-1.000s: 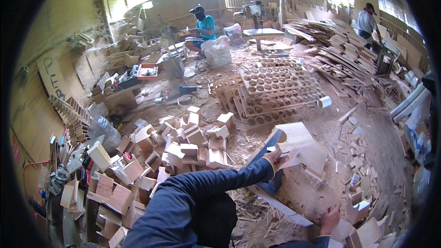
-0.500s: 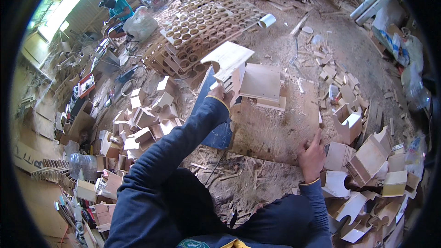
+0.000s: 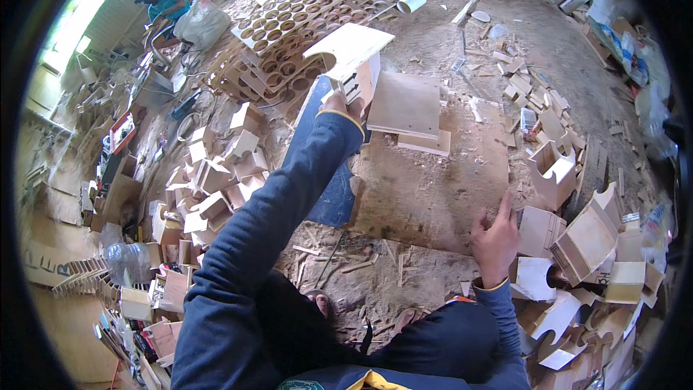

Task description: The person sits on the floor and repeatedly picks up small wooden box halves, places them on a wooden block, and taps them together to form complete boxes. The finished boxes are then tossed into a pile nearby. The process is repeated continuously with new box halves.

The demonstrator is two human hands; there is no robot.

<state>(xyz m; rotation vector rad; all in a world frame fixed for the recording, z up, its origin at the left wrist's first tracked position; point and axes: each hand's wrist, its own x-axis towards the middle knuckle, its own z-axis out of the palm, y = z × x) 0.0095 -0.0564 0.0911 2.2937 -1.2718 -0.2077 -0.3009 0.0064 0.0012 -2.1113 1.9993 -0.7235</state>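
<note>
My left hand (image 3: 338, 104) reaches forward in a dark blue sleeve and grips a small plywood box piece (image 3: 351, 49) with a flat top panel, held just above the floor. Beside it on the right lies a short stack of flat plywood sheets (image 3: 408, 108). My right hand (image 3: 495, 237) is open with its fingers spread and holds nothing. It hovers at the near edge of a large brown board (image 3: 433, 188), next to a pile of cut plywood box parts (image 3: 583, 240).
Another heap of box parts (image 3: 216, 180) lies at my left. Panels with round holes (image 3: 303, 22) are stacked beyond, with a white tube (image 3: 411, 2) nearby. A dark blue mat (image 3: 328, 188) lies under my left arm. A person in a teal shirt (image 3: 163, 3) sits far off.
My view has tipped down toward the floor. My left hand has kept its hold on the box piece, and my right hand has come up from the low right to the board's edge.
</note>
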